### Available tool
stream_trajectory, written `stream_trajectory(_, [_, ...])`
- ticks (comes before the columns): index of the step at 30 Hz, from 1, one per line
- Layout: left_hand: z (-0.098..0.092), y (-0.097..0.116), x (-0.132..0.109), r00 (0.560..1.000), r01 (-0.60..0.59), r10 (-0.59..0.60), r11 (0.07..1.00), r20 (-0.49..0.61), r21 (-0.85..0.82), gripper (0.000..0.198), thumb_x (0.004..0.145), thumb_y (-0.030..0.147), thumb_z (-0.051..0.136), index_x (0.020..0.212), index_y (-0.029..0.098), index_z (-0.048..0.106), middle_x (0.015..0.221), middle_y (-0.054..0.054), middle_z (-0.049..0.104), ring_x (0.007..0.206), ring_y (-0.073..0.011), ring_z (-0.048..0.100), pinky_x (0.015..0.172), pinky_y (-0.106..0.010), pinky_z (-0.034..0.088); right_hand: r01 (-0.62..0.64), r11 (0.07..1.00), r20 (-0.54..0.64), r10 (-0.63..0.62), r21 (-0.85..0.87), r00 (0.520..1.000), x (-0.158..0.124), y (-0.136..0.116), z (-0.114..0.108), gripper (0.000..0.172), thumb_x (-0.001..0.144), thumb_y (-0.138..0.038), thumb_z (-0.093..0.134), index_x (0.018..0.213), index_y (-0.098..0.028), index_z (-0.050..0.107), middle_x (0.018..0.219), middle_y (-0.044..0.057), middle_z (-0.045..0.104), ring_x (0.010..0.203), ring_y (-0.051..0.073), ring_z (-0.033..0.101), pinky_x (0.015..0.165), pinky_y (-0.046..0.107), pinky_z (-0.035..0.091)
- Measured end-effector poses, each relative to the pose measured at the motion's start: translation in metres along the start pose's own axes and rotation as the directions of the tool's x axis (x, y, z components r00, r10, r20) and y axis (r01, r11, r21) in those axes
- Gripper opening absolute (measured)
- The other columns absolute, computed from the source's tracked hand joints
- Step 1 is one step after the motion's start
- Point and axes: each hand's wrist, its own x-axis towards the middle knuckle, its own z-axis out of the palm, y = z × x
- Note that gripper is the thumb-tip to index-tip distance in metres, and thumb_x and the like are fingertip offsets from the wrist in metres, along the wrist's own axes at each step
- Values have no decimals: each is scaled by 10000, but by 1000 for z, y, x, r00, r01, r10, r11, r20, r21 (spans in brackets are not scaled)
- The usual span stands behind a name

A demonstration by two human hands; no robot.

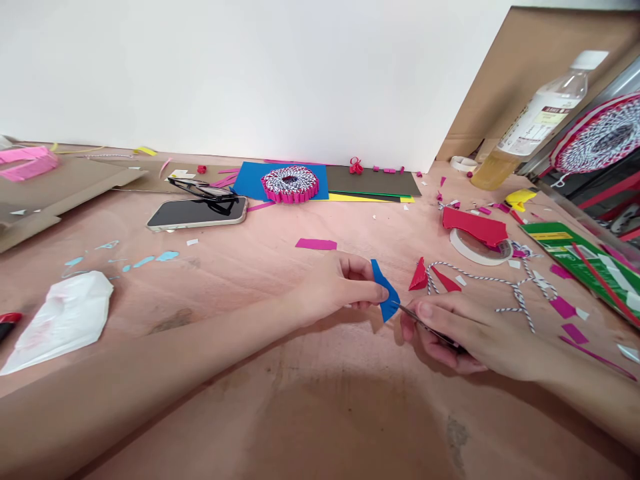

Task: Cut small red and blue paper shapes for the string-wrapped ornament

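Note:
A small piece of blue paper (389, 303) with a curved right edge is pinched between the thumb and fingers of my left hand (353, 283). In my right hand (450, 327) is a slim dark tool (414, 316) with a thin pointed metal end. Its tip meets the right edge of the blue paper; most of its body is hidden by my fingers, so I cannot make out its exact kind. Red scraps (419, 275) and a black-and-white twisted cord (475, 272) lie just beyond my right hand. A magenta strip (316, 244) rests beyond my left hand.
At the back, a striped cord coil with a magenta rim (290, 185) sits on blue card (250, 180). A phone (197, 214) with glasses (203, 189) lies left of it. A tape roll (483, 253), bottle (535, 127) and green packet (565, 250) are right; a crumpled tissue (70, 320) is left.

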Motion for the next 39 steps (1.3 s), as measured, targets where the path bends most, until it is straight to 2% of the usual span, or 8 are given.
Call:
stream_trajectory(3, [0, 0, 0, 1000, -1, 1, 1000, -8, -2, 137, 625, 206, 684, 568, 136, 581, 503, 28, 523, 478, -78, 452, 478, -209, 337, -22, 1000, 3, 22, 5, 1000, 0, 3, 0, 418, 927, -488, 280, 823, -164, 524, 479, -59, 408, 379, 66, 286, 353, 200, 186])
stream_trajectory(11, [0, 0, 0, 1000, -1, 1, 1000, -6, 19, 137, 629, 217, 692, 584, 132, 594, 518, 20, 539, 493, -83, 470, 486, -209, 351, -18, 999, 20, 19, -44, 1000, -1, 4, -1, 371, 951, -414, 273, 776, -181, 501, 446, -62, 399, 388, 70, 290, 378, 203, 193])
stream_trajectory(18, [-2, 0, 0, 1000, -18, 17, 996, 7, 86, 96, 656, 195, 661, 605, 134, 608, 521, 17, 536, 498, -87, 477, 480, -209, 353, -28, 1000, 22, 28, 3, 999, -1, 5, 1, 365, 945, -440, 304, 743, -191, 479, 431, -75, 386, 375, 63, 270, 369, 199, 178])
stream_trajectory(23, [2, 0, -2, 998, -57, 57, 998, 12, 23, 157, 736, 276, 632, 679, 142, 575, 608, 6, 544, 550, -91, 478, 521, -214, 358, -8, 1000, -66, 10, 23, 998, -1, 7, 5, 373, 941, -445, 318, 703, -195, 461, 424, -76, 391, 366, 57, 277, 362, 193, 169])
stream_trajectory(26, [10, 2, -6, 985, -141, 139, 990, -105, -16, 167, 791, 323, 589, 773, 167, 532, 693, 15, 538, 603, -93, 481, 565, -214, 367, 51, 996, -152, -39, 74, 988, 2, 10, 8, 373, 941, -435, 298, 699, -198, 454, 413, -77, 376, 354, 59, 279, 345, 187, 149])
stream_trajectory(28, [14, 4, -9, 972, -165, 173, 984, -158, 61, 171, 793, 316, 592, 759, 167, 516, 695, 28, 512, 602, -87, 455, 563, -207, 354, 103, 989, -221, -78, 103, 972, 5, 12, 11, 370, 942, -435, 288, 712, -198, 455, 410, -78, 379, 350, 59, 286, 341, 182, 145])
stream_trajectory(32, [16, 5, -13, 978, -176, 198, 951, -64, 256, 228, 850, 308, 502, 695, 146, 547, 636, 35, 475, 583, -89, 410, 545, -212, 319, 152, 984, -281, -121, 90, 952, 7, 16, 14, 378, 941, -446, 302, 710, -189, 457, 421, -76, 388, 357, 55, 302, 350, 176, 163])
stream_trajectory(39, [15, 3, -15, 979, -195, 205, 916, 9, 351, 239, 855, 243, 426, 628, 168, 444, 604, 51, 402, 576, -95, 366, 531, -218, 281, 157, 981, -253, -124, 114, 959, 6, 15, 12, 392, 921, -493, 333, 733, -179, 475, 480, -66, 417, 357, 50, 299, 342, 173, 185])
